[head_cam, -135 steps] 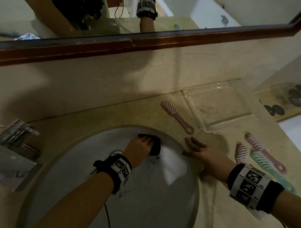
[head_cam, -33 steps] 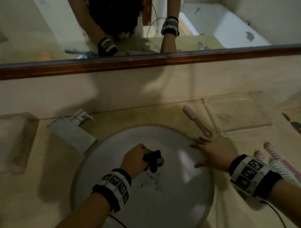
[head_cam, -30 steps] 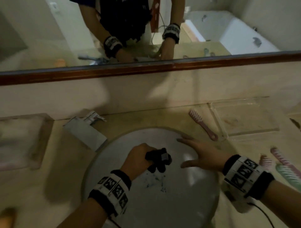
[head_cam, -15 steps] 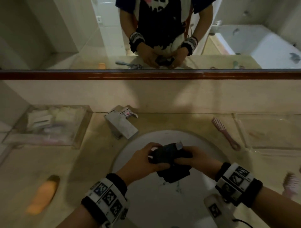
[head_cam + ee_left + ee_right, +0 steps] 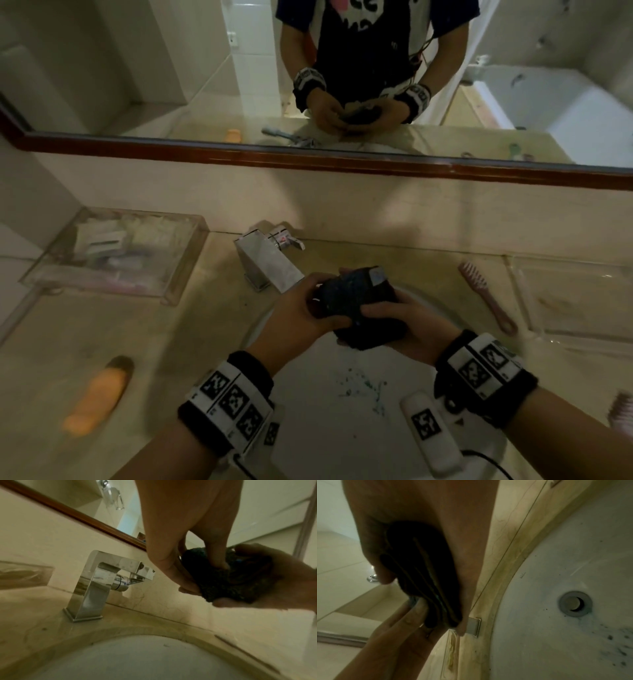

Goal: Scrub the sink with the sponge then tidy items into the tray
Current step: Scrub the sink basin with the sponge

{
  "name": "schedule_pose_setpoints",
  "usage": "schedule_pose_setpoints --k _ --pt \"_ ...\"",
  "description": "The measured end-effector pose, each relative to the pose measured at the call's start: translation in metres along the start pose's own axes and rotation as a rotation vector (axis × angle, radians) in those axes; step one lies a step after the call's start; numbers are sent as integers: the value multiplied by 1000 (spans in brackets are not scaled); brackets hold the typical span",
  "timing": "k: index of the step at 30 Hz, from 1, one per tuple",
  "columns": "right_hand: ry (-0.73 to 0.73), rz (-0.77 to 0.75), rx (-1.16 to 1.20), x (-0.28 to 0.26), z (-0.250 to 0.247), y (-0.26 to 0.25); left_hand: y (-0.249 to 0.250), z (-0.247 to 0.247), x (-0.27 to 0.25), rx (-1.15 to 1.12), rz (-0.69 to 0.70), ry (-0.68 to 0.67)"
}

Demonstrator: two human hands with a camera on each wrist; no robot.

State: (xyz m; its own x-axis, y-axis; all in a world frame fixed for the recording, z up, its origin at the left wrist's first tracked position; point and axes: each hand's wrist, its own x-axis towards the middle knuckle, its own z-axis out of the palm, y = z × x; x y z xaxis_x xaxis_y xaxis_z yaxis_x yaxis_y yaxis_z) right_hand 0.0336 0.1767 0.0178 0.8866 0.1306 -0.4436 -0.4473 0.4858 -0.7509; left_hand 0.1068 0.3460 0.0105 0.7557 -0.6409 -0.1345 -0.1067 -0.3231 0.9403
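A dark, folded sponge (image 5: 361, 305) is held above the white sink (image 5: 325, 428), which carries bluish-black specks near its middle. My left hand (image 5: 301, 315) grips the sponge's left end, thumb on top. From the right, my right hand (image 5: 404, 325) cups it, fingers curled over its top. In the left wrist view the sponge (image 5: 229, 577) sits between both hands near the tap (image 5: 102, 582). Layered dark folds of the sponge (image 5: 423, 577) show in the right wrist view, above the sink (image 5: 556, 574) and its drain (image 5: 575, 603). A clear empty tray (image 5: 579, 301) lies at the right.
A chrome tap (image 5: 270, 263) stands behind the sink. A pink brush (image 5: 486, 298) lies by the tray; another pink brush (image 5: 621, 413) shows at the right edge. A clear box (image 5: 116, 253) with toiletries sits at the left, an orange bottle (image 5: 96, 397) nearer me. A mirror runs along the back.
My left hand lifted the sponge out of the sink bowl. My right hand left the sink's rim and took hold of the sponge too. The head view swung left and up.
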Motion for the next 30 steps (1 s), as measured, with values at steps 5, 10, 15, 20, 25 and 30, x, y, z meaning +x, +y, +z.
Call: schedule_pose_setpoints --k 5,10,15,20,25,30 --pt "181 112 -242 8 -2 1 -18 0 -1 452 0 43" --pt "391 364 -474 24 -32 26 -56 -23 -10 825 -112 -113" --pt "404 523 -731 38 -53 56 -87 -60 -11 1103 -236 -213" --pt "517 542 -1001 77 -63 80 -111 -74 -1 1214 -334 -429" --pt "712 322 -1166 117 -75 92 -123 -85 7 1190 -322 -518" --pt "751 262 -1249 143 -85 98 -119 -98 19 1224 -310 -639"
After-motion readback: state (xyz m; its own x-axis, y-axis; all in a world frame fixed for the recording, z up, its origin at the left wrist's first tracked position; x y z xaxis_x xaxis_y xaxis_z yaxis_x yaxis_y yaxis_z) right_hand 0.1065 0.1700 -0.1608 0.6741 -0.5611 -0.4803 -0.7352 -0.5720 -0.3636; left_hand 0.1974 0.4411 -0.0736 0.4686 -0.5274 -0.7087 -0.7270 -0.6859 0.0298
